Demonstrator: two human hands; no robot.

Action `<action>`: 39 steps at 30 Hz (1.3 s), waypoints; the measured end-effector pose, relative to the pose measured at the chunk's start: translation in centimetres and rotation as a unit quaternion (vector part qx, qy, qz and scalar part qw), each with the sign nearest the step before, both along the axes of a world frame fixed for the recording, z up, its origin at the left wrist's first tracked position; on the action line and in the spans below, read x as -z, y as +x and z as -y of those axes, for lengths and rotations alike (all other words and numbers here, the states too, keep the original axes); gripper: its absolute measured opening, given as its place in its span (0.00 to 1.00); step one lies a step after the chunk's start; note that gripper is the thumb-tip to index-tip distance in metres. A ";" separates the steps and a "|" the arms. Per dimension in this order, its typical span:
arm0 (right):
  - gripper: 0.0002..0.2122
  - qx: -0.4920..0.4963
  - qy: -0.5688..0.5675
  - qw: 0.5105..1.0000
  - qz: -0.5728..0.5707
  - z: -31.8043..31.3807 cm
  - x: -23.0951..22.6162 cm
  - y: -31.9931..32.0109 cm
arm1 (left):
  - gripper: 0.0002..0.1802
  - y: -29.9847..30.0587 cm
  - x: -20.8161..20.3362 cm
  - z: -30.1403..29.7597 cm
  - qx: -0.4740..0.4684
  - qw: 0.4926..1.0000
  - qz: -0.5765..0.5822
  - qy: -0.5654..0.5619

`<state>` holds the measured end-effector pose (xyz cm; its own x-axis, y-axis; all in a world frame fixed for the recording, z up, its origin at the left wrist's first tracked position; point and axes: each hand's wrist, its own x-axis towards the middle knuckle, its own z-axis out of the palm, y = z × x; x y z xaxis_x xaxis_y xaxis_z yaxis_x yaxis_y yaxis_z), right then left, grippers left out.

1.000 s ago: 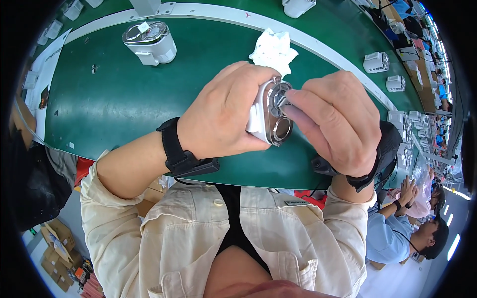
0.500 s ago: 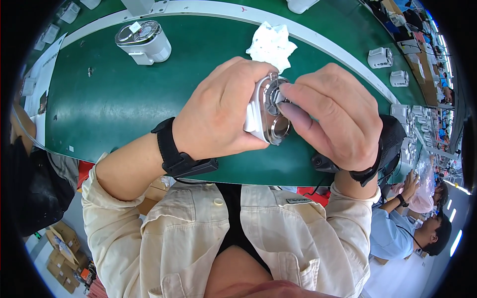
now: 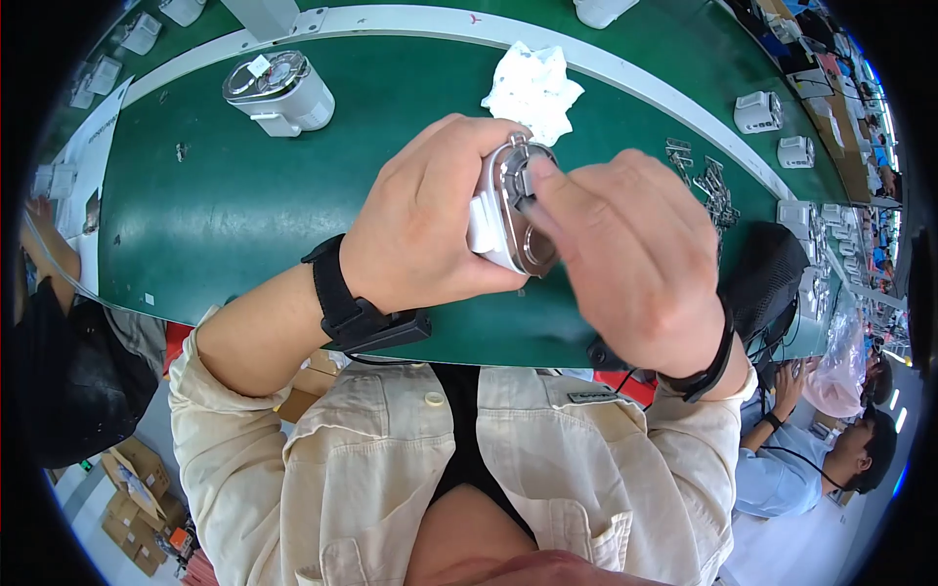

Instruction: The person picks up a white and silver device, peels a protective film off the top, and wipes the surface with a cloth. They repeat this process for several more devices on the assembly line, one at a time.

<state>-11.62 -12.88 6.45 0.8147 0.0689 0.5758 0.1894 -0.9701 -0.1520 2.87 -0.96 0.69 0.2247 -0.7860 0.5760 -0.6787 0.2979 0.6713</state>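
Observation:
My left hand [image 3: 425, 215] is wrapped round a white oval container [image 3: 483, 227] with a clear, chrome-edged lid, holding it tilted above the green table. My right hand [image 3: 645, 254] is at the lid's upper round fitting. Its thumb and forefinger are pinched together there, partly smeared by motion, and hide whatever small piece lies between them. A second container [image 3: 311, 103] of the same kind, with a small white square on its clear lid, stands at the back left. Behind the held one lies a crumpled white tissue [image 3: 532, 90].
Small metal clips [image 3: 718, 190] lie in a pile to the right, near a black mesh item [image 3: 770, 273] with cables. A white rail [image 3: 625, 76] curves along the back. More white containers [image 3: 757, 112] stand beyond it. A co-worker in light blue [image 3: 782, 479] is at the lower right.
My right hand has shifted left and turned over the lid, uncovering the metal clips on the right. The held container has moved slightly left in my left hand.

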 end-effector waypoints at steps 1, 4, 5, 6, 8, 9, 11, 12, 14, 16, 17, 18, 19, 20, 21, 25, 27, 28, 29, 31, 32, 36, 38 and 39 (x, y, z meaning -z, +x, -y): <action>0.17 0.020 0.000 1.000 -0.016 -0.2 -0.1 -0.1 | 0.42 0.0 -0.1 0.0 0.001 1.000 0.005 0.001; 0.16 -0.026 0.122 0.989 -0.076 1.1 -1.7 0.0 | 0.43 0.3 -0.3 -0.1 -0.021 0.999 -0.017 -0.040; 0.16 -0.051 0.179 0.977 -0.108 1.6 -2.1 0.0 | 0.43 0.4 -0.2 0.0 -0.021 0.999 -0.007 -0.042; 0.16 -0.052 0.177 0.978 -0.099 1.9 -2.1 0.0 | 0.44 0.5 0.2 0.0 0.002 0.998 -0.026 -0.054; 0.17 -0.058 0.302 0.948 -0.079 2.6 -1.5 -0.1 | 0.45 0.5 0.7 0.2 0.048 0.994 -0.067 -0.075; 0.17 -0.061 0.363 0.927 -0.071 2.6 -1.3 -0.1 | 0.45 0.5 0.7 0.2 0.048 0.994 -0.061 -0.076; 0.19 -0.063 0.453 0.885 -0.083 1.7 -0.4 0.0 | 0.46 0.4 0.8 0.1 0.057 0.994 -0.067 -0.065; 0.20 -0.062 0.539 0.834 -0.100 0.9 0.1 0.2 | 0.46 0.4 0.8 0.0 0.062 0.994 -0.071 -0.059; 0.22 -0.055 0.621 0.774 -0.114 0.1 0.6 0.6 | 0.46 0.4 0.8 0.0 0.063 0.995 -0.056 -0.062; 0.25 -0.097 0.711 0.683 -0.139 -0.3 1.0 1.0 | 0.45 0.2 0.9 0.0 0.058 0.996 -0.030 -0.067; 0.27 -0.118 0.751 0.632 -0.150 -0.3 1.2 1.0 | 0.45 0.1 1.0 0.0 0.061 0.995 -0.031 -0.066; 0.27 -0.117 0.752 0.632 -0.149 -0.2 1.4 1.0 | 0.45 0.0 1.0 -0.1 0.061 0.995 -0.015 -0.072; 0.27 -0.137 0.746 0.632 -0.159 0.0 1.5 1.1 | 0.45 0.0 1.1 -0.1 0.062 0.995 0.000 -0.077; 0.28 -0.158 0.740 0.631 -0.170 0.2 1.5 1.2 | 0.44 -0.1 1.2 -0.1 0.063 0.994 0.015 -0.083; 0.28 -0.178 0.734 0.630 -0.180 0.3 1.6 1.2 | 0.44 -0.1 1.2 -0.1 0.065 0.994 0.015 -0.082; 0.28 -0.177 0.742 0.616 -0.197 0.6 1.5 1.3 | 0.44 0.0 1.2 -0.1 0.071 0.995 0.006 -0.069; 0.28 -0.173 0.749 0.610 -0.193 0.5 1.5 1.3 | 0.45 -0.2 1.0 -0.3 0.073 0.996 -0.025 -0.047; 0.27 -0.170 0.755 0.603 -0.191 0.4 1.5 1.3 | 0.45 -0.2 0.9 -0.3 0.073 0.996 -0.040 -0.036; 0.27 -0.167 0.762 0.597 -0.188 0.3 1.4 1.4 | 0.45 -0.2 0.8 -0.4 0.072 0.996 -0.039 -0.039; 0.27 -0.165 0.770 0.585 -0.193 0.3 0.9 1.5 | 0.46 -0.1 0.6 -0.4 0.071 0.996 -0.051 -0.027; 0.27 -0.161 0.781 0.571 -0.197 0.4 0.6 1.6 | 0.46 0.0 0.5 -0.4 0.070 0.996 -0.057 -0.022; 0.26 -0.164 0.759 0.601 -0.187 0.3 1.5 1.5 | 0.47 0.2 1.1 -0.4 0.083 0.995 -0.053 -0.023; 0.26 -0.169 0.742 0.624 -0.178 0.2 1.8 1.4 | 0.48 0.3 0.9 -0.4 0.079 0.996 -0.039 -0.021; 0.25 -0.171 0.733 0.635 -0.174 0.1 1.8 1.4 | 0.49 0.3 0.8 -0.5 0.075 0.997 -0.027 -0.018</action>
<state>-10.25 -13.00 4.60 0.9920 -0.1254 0.0152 0.0586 0.3509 -0.9346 3.19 -0.47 -0.06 0.1377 -0.7925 0.5941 -0.5880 0.4172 0.6929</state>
